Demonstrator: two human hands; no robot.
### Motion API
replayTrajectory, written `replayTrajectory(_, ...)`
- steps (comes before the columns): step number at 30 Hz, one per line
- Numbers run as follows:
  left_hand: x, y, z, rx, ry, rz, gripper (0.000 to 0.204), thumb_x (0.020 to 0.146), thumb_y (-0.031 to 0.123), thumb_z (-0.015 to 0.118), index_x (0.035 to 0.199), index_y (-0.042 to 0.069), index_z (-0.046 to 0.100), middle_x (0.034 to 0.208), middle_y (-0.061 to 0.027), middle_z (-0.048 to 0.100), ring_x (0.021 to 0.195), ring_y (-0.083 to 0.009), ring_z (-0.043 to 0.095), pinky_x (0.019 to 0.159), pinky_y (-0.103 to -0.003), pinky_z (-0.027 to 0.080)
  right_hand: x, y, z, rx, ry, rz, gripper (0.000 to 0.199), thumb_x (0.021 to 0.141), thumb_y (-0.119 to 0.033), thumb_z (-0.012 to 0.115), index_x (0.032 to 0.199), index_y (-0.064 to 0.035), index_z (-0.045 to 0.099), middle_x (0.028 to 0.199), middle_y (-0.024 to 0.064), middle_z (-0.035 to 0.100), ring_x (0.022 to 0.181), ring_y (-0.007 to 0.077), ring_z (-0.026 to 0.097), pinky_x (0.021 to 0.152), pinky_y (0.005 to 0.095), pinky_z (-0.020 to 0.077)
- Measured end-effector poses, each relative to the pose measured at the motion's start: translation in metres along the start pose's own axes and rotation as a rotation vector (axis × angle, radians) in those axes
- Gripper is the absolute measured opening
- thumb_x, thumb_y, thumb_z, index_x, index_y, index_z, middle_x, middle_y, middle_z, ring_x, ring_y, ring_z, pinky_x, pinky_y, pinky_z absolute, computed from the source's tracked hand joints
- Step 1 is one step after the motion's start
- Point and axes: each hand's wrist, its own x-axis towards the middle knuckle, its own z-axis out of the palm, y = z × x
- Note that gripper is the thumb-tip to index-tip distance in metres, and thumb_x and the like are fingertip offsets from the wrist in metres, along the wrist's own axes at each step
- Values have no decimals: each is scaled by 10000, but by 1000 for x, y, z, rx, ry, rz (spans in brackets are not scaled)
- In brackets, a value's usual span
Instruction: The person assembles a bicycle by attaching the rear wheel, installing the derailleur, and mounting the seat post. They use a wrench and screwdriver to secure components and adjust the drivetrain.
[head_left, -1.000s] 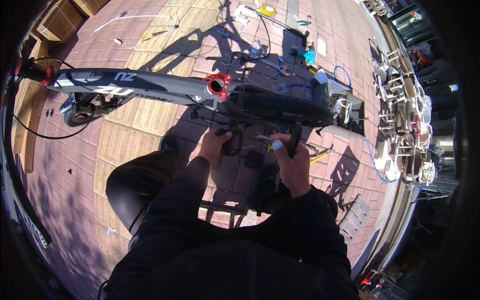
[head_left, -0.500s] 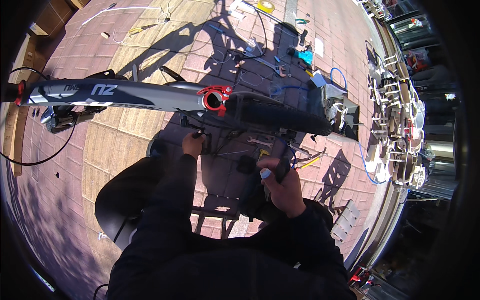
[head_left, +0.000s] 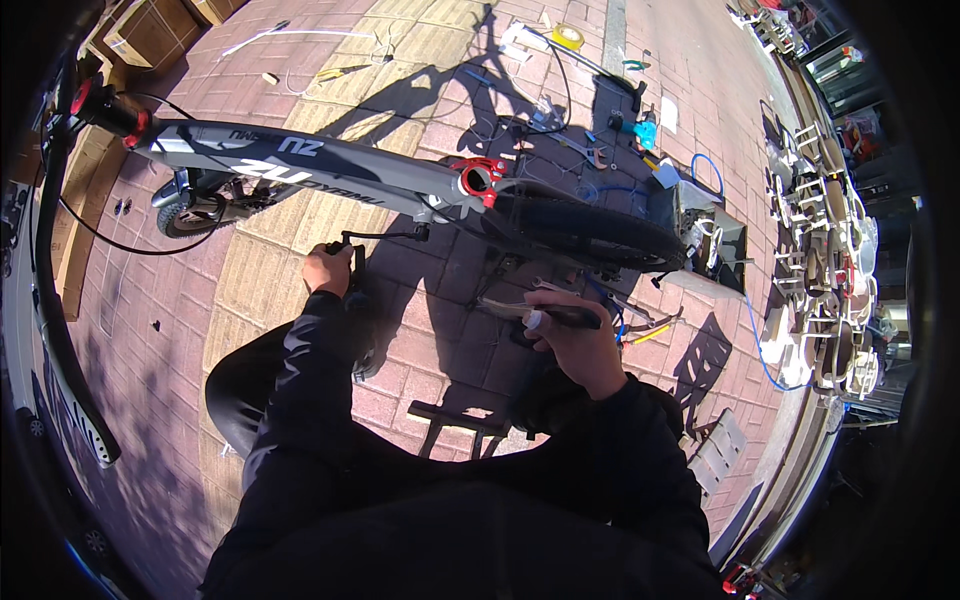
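Note:
A grey and black bicycle frame stretches across in front of me, with a red seat clamp and its rear wheel to the right. My left hand is closed round the black pedal at the outer end of the crank arm. In my right hand, below the rear wheel, is a dark-handled tool; its slim greyish end points left, and its exact kind is unclear. Something small and white shows at that hand's thumb.
Beyond the wheel lie a teal power drill, an open-ended wrench, yellow tape and cables. A metal box holding parts stands right of the wheel. Cardboard boxes sit far left; a small stool is before my legs.
My left hand has moved left and slightly up with the pedal, so the crank has turned. My right hand has risen slightly with the tool. The view has shifted, showing more handlebar.

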Motion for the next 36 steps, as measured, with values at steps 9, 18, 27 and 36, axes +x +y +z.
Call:
replayTrajectory(9, -101, 87, -29, -640, -376, 223, 324, 875, 211, 780, 969, -81, 676, 790, -127, 720, 703, -150, 656, 663, -312, 513, 12, -6, -2, 238, 316, -342, 267, 1015, -287, 658, 909, -47, 607, 869, 100, 714, 626, 145, 659, 567, 279, 548)
replayTrajectory(18, -105, 85, 15, -1125, -731, 54, 389, 925, 232, 788, 1141, -45, 622, 883, -77, 698, 759, -162, 669, 680, -308, 527, 11, -13, -11, 725, 401, -359, 303, 1047, -353, 584, 901, -89, 606, 913, 124, 708, 680, 182, 678, 573, 336, 559)
replayTrajectory(27, -101, 85, 3, -1236, -930, 27, 328, 956, 226, 743, 1132, -30, 636, 900, -94, 710, 776, -193, 682, 712, -331, 543, 49, 22, -25, 846, 340, -148, 224, 1010, -293, 588, 904, -100, 631, 921, 111, 707, 699, 188, 656, 573, 304, 539)
replayTrajectory(36, -96, 81, 8, -1334, -1044, -18, 291, 970, 193, 718, 1138, -32, 640, 945, -87, 706, 815, -205, 684, 765, -353, 560, 93, 91, -64, 1109, 184, 135, 167, 950, -205, 578, 926, -43, 607, 1019, 172, 694, 748, 248, 651, 667, 343, 564)
